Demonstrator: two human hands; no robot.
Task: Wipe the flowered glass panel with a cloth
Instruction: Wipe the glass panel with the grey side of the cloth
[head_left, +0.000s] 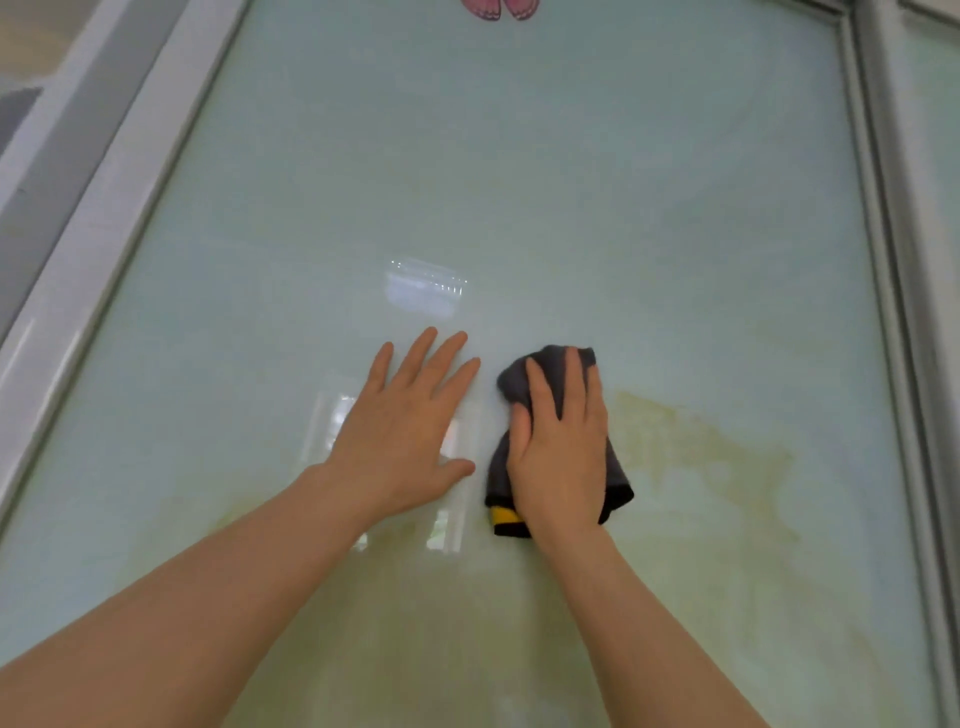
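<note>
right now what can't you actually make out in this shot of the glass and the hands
- Pink flower print, head view: cut off by the top edge, only the lower petals show.
- Dark cloth: its middle is hidden under the right hand, so its full shape is unclear.
- Glass panel: its bottom edge lies out of frame, and the forearms cover the lower part.
- Glass under the left hand: covered by the flat palm.

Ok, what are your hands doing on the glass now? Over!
Left hand flat on glass panel, open. Right hand pressing dark cloth to the glass. Yellowish smears right of the cloth. Nothing in the way.
</note>
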